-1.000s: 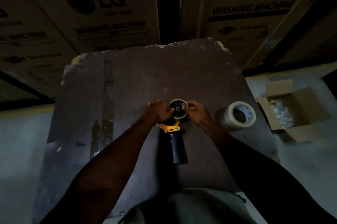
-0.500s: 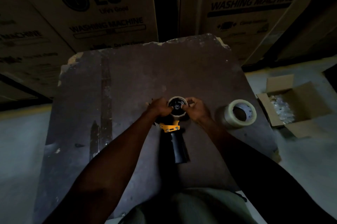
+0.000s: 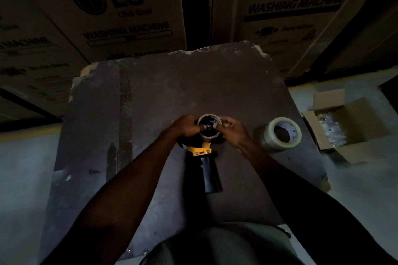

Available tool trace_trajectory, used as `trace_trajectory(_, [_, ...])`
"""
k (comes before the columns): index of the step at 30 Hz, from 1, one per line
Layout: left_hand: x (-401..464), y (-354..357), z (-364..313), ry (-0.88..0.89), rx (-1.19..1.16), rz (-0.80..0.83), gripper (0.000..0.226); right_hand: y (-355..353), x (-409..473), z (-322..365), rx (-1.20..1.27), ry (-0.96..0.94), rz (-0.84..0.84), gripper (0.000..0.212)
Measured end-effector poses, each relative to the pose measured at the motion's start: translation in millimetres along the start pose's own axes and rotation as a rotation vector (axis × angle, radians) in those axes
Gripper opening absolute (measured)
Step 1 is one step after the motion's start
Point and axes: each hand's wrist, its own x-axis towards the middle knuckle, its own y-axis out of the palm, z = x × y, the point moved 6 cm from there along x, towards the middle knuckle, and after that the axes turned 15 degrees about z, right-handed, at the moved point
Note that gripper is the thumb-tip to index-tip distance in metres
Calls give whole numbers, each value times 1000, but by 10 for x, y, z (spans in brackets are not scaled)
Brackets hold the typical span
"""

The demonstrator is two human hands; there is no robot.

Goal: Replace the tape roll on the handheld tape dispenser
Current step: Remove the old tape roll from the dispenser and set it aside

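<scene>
A handheld tape dispenser [image 3: 207,167] with a black handle and a yellow body lies flat on the dark board [image 3: 150,96], handle pointing toward me. A nearly used-up tape core [image 3: 209,118] sits around its black hub. My left hand [image 3: 187,126] grips the core's left side and my right hand [image 3: 231,129] grips its right side, both thumbs pressing near the hub's centre. A full roll of clear tape [image 3: 280,134] stands on its edge to the right of my right hand, apart from it.
An open cardboard box [image 3: 349,126] with pale contents sits on the floor to the right of the board. Large printed washing-machine cartons [image 3: 112,12] stand close behind the board. The scene is dim.
Both thumbs have moved inward over the hub's centre. The dispenser and the full roll have stayed in place; the view shifted slightly.
</scene>
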Motion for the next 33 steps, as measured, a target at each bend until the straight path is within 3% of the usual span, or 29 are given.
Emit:
trace_trajectory(4, [-54,16,36,129,-91,163,44,-8,-71,-17,72,39,42,27])
trace_trajectory(8, [-105,54,101,174,-146,215,49,-33,-88,-49,126,92,31,26])
trace_trajectory(12, [-113,75,108,204,-221,245,55,-36,-113,-18,194,115,77,12])
trace_trajectory(22, [-148,45,55,231,-273,309,46,-44,-128,-4,242,141,109,18])
trace_trajectory(33, [-313,30,-54,213,-330,335,57,-23,-152,183,267,139,115,24])
